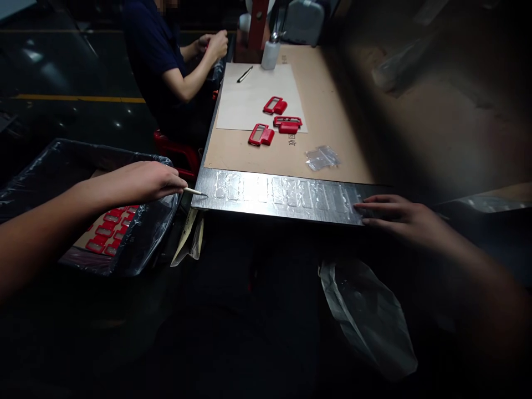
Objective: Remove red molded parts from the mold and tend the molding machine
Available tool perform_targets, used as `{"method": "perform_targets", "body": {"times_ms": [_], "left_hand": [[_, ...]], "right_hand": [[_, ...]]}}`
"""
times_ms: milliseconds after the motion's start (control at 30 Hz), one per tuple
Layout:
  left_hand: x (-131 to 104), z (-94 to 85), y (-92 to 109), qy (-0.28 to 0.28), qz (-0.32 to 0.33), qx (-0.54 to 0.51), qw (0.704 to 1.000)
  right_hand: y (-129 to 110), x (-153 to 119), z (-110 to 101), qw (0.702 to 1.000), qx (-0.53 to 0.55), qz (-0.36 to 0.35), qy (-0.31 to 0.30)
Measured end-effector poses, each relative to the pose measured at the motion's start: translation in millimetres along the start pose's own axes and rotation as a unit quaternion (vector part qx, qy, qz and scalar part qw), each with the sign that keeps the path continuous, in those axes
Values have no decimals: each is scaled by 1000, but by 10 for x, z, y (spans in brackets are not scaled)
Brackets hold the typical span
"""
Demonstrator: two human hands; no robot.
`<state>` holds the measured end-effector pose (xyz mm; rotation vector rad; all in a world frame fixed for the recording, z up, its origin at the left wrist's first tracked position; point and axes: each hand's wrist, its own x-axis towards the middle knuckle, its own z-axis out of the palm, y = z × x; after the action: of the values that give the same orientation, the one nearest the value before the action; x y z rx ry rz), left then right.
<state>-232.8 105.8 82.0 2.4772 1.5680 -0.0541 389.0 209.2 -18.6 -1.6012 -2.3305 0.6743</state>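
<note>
My left hand [155, 180] is closed on a thin pale stick with a dark pointed tip [193, 191]. The tip is over the left end of a bare metal strip [266, 209] at the table's front edge. Along this strip lies a row of clear plastic pieces [277, 189], side by side. My right hand [399, 216] is at the strip's right end, fingers stretched out, fingertips touching the strip beside the last pieces. Three red plastic frames [261, 134] lie farther back, partly on a white sheet [245, 100].
Loose clear plastic pieces [322, 158] lie on the brown board [233, 152]. A pen-like tool [245, 74] and a pump bottle [271, 54] are at the back. At left stands a lined bin [158, 235] with red frames. A co-worker [153, 61] sits beyond. A plastic bag [369, 316] hangs below.
</note>
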Motion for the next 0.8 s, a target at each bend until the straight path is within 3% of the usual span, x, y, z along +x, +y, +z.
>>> {"method": "perform_targets", "body": {"times_ms": [67, 200, 300, 367, 467, 567, 800], "left_hand": [[-37, -19, -9, -4, 21, 8, 1000], [0, 58, 48, 124, -59, -18, 990], [226, 274, 252, 197, -126, -64, 970], [450, 475, 436, 219, -118, -98, 964], [755, 771, 653, 217, -82, -109, 967], [892, 949, 720, 213, -92, -99, 968], [866, 996, 653, 205, -111, -95, 968]], "right_hand": [[-107, -97, 45, 999, 16, -14, 42], [-378, -381, 260, 983, 47, -43, 172], [-459, -545, 507, 969, 25, -75, 236], [-450, -605, 651, 961, 13, -90, 263], [-424, -629, 769, 949, 13, -93, 300], [-428, -617, 788, 946, 16, -94, 309], [-466, -683, 773, 932, 60, -87, 346]]}}
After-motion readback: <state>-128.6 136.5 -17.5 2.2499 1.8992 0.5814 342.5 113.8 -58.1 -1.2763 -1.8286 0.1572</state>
